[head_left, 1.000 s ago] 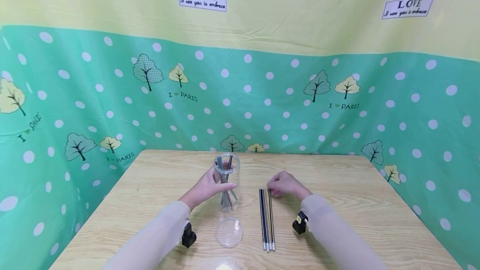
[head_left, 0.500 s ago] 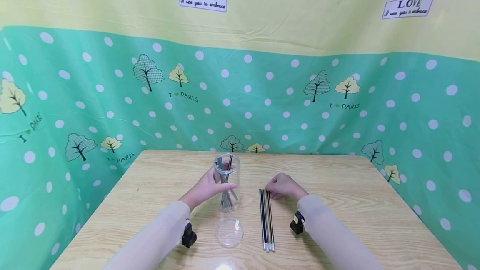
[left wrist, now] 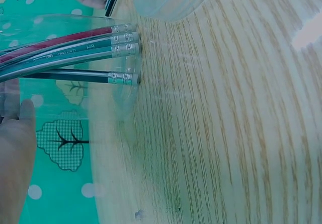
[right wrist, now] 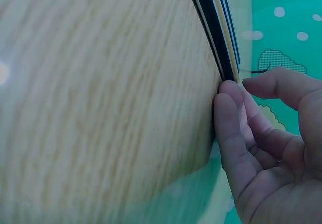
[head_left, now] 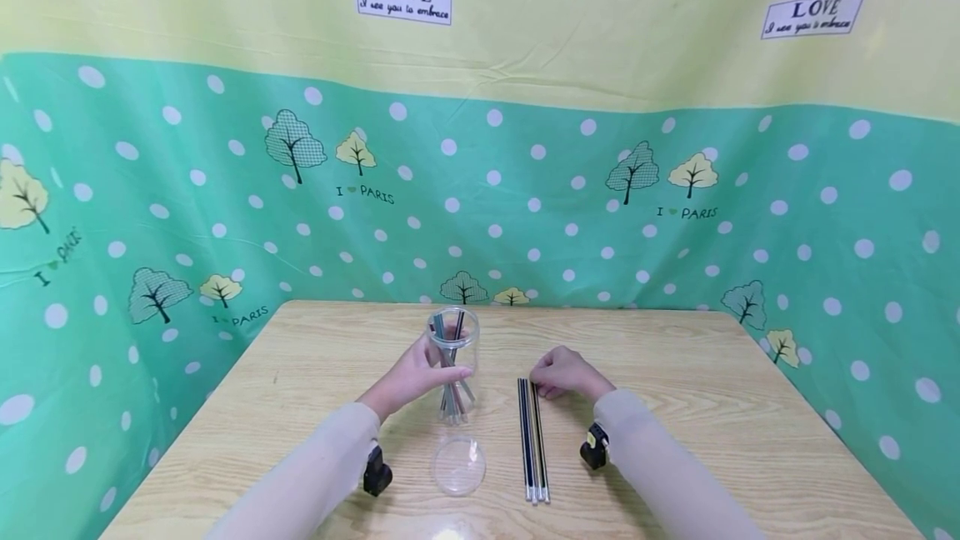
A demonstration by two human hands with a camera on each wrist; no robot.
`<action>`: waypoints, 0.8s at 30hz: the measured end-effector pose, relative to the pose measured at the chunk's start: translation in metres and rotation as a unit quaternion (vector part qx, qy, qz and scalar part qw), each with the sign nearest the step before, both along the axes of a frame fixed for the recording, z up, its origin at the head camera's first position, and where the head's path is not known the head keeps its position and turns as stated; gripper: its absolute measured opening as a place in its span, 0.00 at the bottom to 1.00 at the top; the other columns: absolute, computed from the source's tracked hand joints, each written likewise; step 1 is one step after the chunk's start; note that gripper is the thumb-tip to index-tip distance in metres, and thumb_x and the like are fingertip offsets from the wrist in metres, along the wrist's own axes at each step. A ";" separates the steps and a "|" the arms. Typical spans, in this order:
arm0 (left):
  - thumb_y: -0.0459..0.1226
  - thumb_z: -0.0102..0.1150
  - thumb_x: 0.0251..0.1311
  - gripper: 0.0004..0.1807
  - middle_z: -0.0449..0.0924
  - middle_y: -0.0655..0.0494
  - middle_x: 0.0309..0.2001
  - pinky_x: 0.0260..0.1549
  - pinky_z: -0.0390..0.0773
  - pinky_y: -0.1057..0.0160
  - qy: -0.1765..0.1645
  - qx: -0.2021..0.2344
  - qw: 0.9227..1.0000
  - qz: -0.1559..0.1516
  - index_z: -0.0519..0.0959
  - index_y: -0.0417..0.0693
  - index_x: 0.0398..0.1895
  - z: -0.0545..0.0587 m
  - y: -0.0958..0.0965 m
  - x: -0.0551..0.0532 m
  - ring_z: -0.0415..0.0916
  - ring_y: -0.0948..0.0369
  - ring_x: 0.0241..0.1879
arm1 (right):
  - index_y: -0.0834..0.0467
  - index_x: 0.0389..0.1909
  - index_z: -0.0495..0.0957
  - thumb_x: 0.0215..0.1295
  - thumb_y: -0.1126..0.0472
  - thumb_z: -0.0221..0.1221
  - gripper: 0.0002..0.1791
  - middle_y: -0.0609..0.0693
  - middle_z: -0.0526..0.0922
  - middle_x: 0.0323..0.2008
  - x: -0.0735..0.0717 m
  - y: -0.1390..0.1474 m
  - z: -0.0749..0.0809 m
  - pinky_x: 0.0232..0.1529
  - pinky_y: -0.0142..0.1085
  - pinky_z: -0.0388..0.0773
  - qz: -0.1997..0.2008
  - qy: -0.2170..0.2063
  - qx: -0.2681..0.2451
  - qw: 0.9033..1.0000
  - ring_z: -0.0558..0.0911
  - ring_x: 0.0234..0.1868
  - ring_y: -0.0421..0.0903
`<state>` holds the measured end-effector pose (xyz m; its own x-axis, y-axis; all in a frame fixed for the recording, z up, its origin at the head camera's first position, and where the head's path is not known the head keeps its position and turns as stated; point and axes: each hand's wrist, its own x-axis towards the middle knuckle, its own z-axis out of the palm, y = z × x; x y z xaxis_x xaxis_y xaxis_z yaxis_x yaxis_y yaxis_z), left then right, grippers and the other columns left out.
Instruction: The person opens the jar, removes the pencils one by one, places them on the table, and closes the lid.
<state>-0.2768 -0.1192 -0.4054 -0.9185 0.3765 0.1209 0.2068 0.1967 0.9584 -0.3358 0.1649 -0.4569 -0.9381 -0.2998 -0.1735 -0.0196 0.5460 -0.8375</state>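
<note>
My left hand (head_left: 415, 372) grips a clear round jar (head_left: 467, 343) around its side, and the jar stands upright without its cover. Several pencils (left wrist: 75, 58), red, green and dark, lean inside with their eraser ends at the bottom. To the right, a row of several dark striped pencils (head_left: 533, 448) lies side by side on the table, silver ends toward me. My right hand (head_left: 567, 372) pinches at the row's far ends; in the right wrist view its thumb and fingertips close around them. The clear round lid (head_left: 459, 466) lies flat in front of the jar.
A wood-grain table (head_left: 337, 473) bears everything. A green and yellow printed curtain (head_left: 480, 182) hangs behind and along both sides. Small black cameras (head_left: 594, 447) are strapped to both wrists.
My right hand has shifted slightly left, and the rightmost pencils have closed up against the others, so the row is narrower. The left hand and jar have stayed put.
</note>
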 end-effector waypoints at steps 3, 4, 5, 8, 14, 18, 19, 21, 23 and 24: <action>0.44 0.69 0.46 0.40 0.66 0.59 0.61 0.62 0.53 0.51 -0.001 -0.001 1.000 0.002 0.60 0.58 0.63 0.001 0.000 0.000 0.59 0.59 0.62 | 0.66 0.32 0.77 0.51 0.66 0.58 0.08 0.58 0.80 0.25 0.002 0.000 0.005 0.28 0.39 0.81 0.004 0.006 0.000 1.000 0.80 0.25 0.49; 0.44 0.69 0.46 0.40 0.67 0.59 0.61 0.62 0.53 0.51 0.001 0.000 1.000 0.000 0.61 0.58 0.63 0.001 0.000 0.001 0.59 0.59 0.62 | 0.66 0.33 0.77 0.51 0.66 0.58 0.09 0.58 0.80 0.26 0.003 0.000 0.007 0.29 0.39 0.81 0.005 0.007 0.000 1.000 0.80 0.26 0.50; 0.43 0.70 0.46 0.39 0.67 0.59 0.60 0.61 0.54 0.51 0.002 0.000 1.000 0.000 0.61 0.58 0.63 0.001 0.000 0.001 0.59 0.59 0.62 | 0.66 0.33 0.77 0.51 0.66 0.58 0.09 0.59 0.80 0.26 0.004 0.000 0.009 0.29 0.40 0.81 0.006 0.009 -0.001 1.000 0.81 0.26 0.51; 0.42 0.69 0.46 0.38 0.68 0.61 0.59 0.61 0.54 0.51 0.008 0.005 1.000 -0.007 0.63 0.59 0.62 0.001 0.000 0.001 0.61 0.60 0.61 | 0.66 0.35 0.76 0.52 0.66 0.58 0.10 0.60 0.80 0.27 0.007 -0.001 0.019 0.30 0.41 0.80 0.009 0.015 -0.001 1.000 0.81 0.28 0.53; 0.42 0.69 0.47 0.36 0.69 0.62 0.58 0.61 0.55 0.50 0.014 0.012 1.000 -0.016 0.64 0.59 0.61 0.000 0.000 0.000 0.62 0.61 0.60 | 0.63 0.38 0.76 0.56 0.61 0.58 0.11 0.59 0.79 0.31 0.006 -0.003 0.038 0.32 0.42 0.80 0.019 0.046 0.029 0.998 0.81 0.30 0.52; 0.42 0.69 0.47 0.36 0.69 0.62 0.58 0.61 0.56 0.50 0.013 0.008 1.000 -0.013 0.64 0.60 0.61 0.000 0.000 0.000 0.62 0.61 0.61 | 0.62 0.39 0.75 0.58 0.59 0.59 0.12 0.59 0.78 0.33 0.007 -0.007 0.053 0.33 0.41 0.80 0.025 0.056 0.024 0.998 0.81 0.32 0.54; 0.42 0.69 0.46 0.36 0.69 0.62 0.58 0.61 0.56 0.51 0.012 0.007 1.000 -0.012 0.64 0.59 0.61 0.000 0.000 0.000 0.61 0.61 0.61 | 0.63 0.39 0.75 0.59 0.59 0.58 0.12 0.60 0.78 0.33 0.008 -0.008 0.058 0.32 0.41 0.80 0.027 0.061 0.021 0.998 0.81 0.32 0.54; 0.43 0.69 0.46 0.38 0.68 0.60 0.59 0.61 0.55 0.51 0.011 0.003 1.000 -0.008 0.63 0.57 0.62 0.000 0.000 0.000 0.61 0.60 0.61 | 0.63 0.39 0.76 0.59 0.59 0.58 0.11 0.59 0.78 0.33 0.009 -0.011 0.067 0.31 0.40 0.80 0.033 0.070 0.015 0.997 0.81 0.32 0.53; 0.44 0.69 0.46 0.40 0.67 0.58 0.60 0.61 0.54 0.50 0.009 -0.003 1.000 -0.003 0.61 0.56 0.63 0.000 0.000 0.000 0.60 0.59 0.62 | 0.62 0.38 0.76 0.60 0.59 0.58 0.10 0.57 0.78 0.31 0.010 -0.014 0.075 0.31 0.39 0.80 0.040 0.080 0.013 0.996 0.81 0.30 0.51; 0.44 0.69 0.46 0.40 0.67 0.57 0.61 0.61 0.54 0.51 0.006 -0.006 1.000 -0.001 0.61 0.56 0.64 0.000 0.000 0.001 0.59 0.59 0.62 | 0.62 0.38 0.76 0.60 0.59 0.58 0.10 0.56 0.78 0.30 0.009 -0.015 0.079 0.30 0.39 0.80 0.043 0.083 0.010 0.996 0.81 0.30 0.51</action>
